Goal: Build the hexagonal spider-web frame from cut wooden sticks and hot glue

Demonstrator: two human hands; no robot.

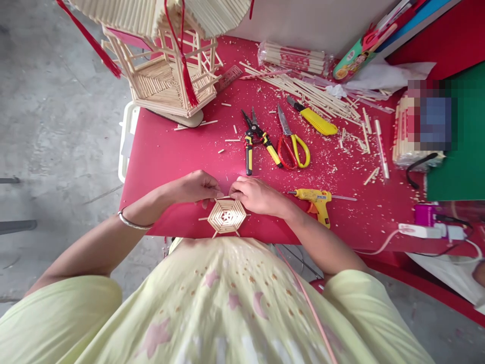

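A small hexagonal panel of wooden sticks (226,217) lies near the table's front edge, with stick ends jutting past its corners and a star-like gap at its middle. At its far edge is a short wooden stick (223,197). My left hand (199,187), closed in a pinch, has its fingertips at the stick's left end. From the other side, my right hand (255,194) pinches at the right end, its fingers over the panel's upper right corner. The fingertips partly hide the stick's ends. A yellow glue gun (317,202) lies right of my right hand.
Beyond my hands lie cutting pliers (257,136), scissors (291,141) and a yellow utility knife (314,117). A stick-built pavilion (170,81) with red tassels stands back left. Loose sticks (306,91) and shavings litter the red table (170,151). A power strip (420,230) sits at right.
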